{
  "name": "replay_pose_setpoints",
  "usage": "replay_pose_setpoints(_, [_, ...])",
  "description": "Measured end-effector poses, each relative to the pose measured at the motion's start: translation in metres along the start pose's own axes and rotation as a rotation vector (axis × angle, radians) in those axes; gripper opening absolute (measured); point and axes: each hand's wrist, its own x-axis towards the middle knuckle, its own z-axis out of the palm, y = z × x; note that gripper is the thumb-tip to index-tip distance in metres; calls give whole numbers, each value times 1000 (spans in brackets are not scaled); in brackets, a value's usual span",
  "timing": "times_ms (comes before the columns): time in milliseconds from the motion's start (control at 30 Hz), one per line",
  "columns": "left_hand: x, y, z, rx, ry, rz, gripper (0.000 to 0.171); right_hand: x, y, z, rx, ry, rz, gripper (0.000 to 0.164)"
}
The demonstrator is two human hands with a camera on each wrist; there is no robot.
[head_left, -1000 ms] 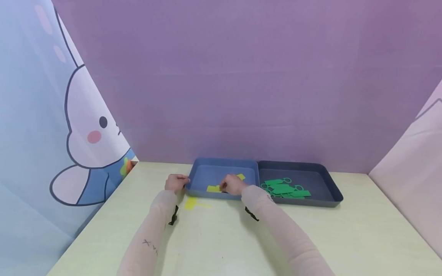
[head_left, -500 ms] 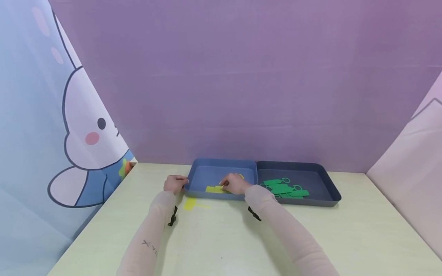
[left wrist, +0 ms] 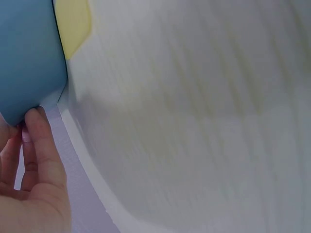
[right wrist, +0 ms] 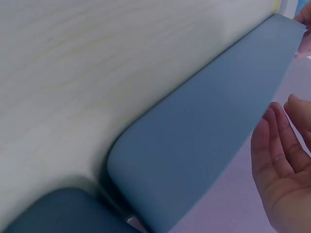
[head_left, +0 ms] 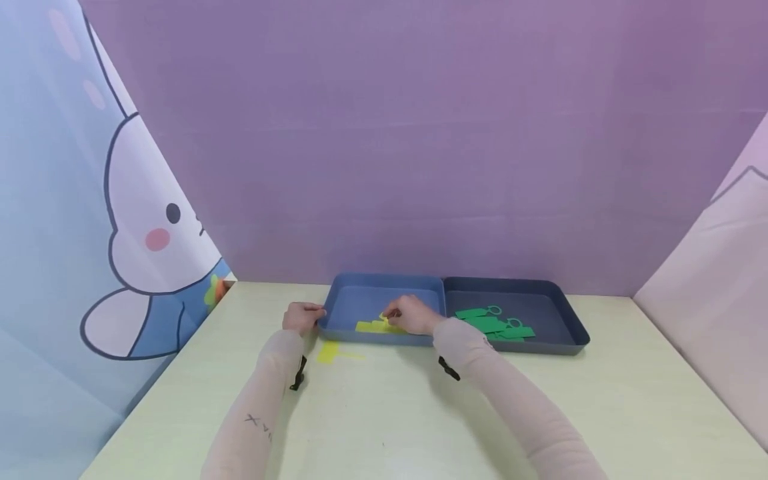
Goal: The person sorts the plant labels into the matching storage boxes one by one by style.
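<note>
In the head view my left hand (head_left: 303, 317) pinches the left end of the blue tray (head_left: 381, 339). The left wrist view shows thumb and fingers at the corner of the tray wall (left wrist: 31, 63). My right hand (head_left: 414, 315) is over the tray's front right part, fingertips down at several flat yellow tags (head_left: 366, 327); a small yellow ring stands out beside the fingertips. In the right wrist view its fingers (right wrist: 279, 160) are bent, thumb close to them, beyond the tray's front wall (right wrist: 204, 121). I cannot tell whether they hold a tag.
A dark grey tray (head_left: 552, 348) adjoins the blue tray on the right, with several green ringed tags (head_left: 485, 324) piled in its left half. A flat yellow piece (head_left: 327, 352) lies on the table (head_left: 372, 413) before the blue tray. Purple cloth (head_left: 390, 167) hangs behind.
My right hand has shifted a little to the right and up within the blue tray, and a yellow ring now shows at its fingertips. The left hand keeps its grip on the tray.
</note>
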Motion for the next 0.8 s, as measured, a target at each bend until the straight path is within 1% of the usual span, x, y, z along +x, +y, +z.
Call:
replay_pose_setpoints(133, [0, 0, -1, -3, -2, -8, 28, -5, -4, -2, 17, -9, -19, 26])
replay_pose_setpoints(233, [-1, 0, -3, -9, -7, -6, 29, -9, -7, -2, 23, -15, -50, 26])
replay_pose_setpoints(367, [0, -1, -4, -7, -6, 1, 29, -16, -13, 0, -15, -13, -120, 25])
replay_pose_setpoints(500, [0, -2, -5, -7, -2, 5, 29, -21, -18, 4, -51, -8, -165, 24])
replay_pose_setpoints(633, [0, -3, -3, -20, -8, 10, 28, -25, -22, 10, -52, -7, -175, 27])
replay_pose_setpoints(800, [-1, -1, -1, -25, -5, 8, 28, -27, -26, 19, -44, -20, -150, 30])
